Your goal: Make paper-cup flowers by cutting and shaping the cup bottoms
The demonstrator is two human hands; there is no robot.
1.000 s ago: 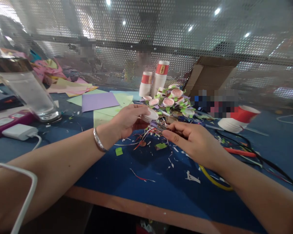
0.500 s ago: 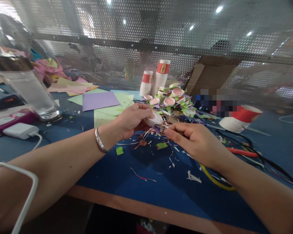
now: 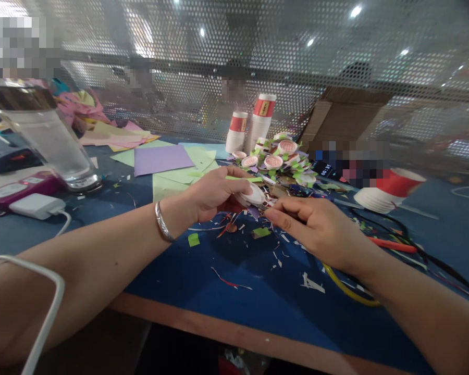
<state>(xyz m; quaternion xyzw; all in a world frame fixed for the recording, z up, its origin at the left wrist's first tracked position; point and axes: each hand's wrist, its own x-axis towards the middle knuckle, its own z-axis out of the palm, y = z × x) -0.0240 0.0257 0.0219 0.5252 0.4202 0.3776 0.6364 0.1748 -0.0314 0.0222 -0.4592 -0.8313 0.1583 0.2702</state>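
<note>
My left hand [image 3: 221, 194] is closed around a white paper disc with a raised rim [image 3: 253, 194], like the cut-off bottom of a paper cup. A light green strip [image 3: 244, 179] lies along the thumb of that hand, and a small purple paper tab [image 3: 253, 212] hangs below the disc. Close to the disc's right edge, my right hand [image 3: 308, 224] has its thumb and index finger pinched together; what is between them is too small to tell. Behind both hands rises a pile of similar discs with green and purple tabs [image 3: 274, 161].
Two stacks of red-and-white paper cups [image 3: 264, 112] stand at the back. A cup lies tilted [image 3: 391, 192] at right, near cables and an orange-red handle [image 3: 394, 245]. Purple paper [image 3: 162, 159], a glass water bottle [image 3: 58, 140] and a power strip [image 3: 19, 190] are at left. Scraps litter the table.
The green strip now shows by my left thumb, and the disc is turned slightly. Both hands keep nearly the same places; the whole view has shifted a little.
</note>
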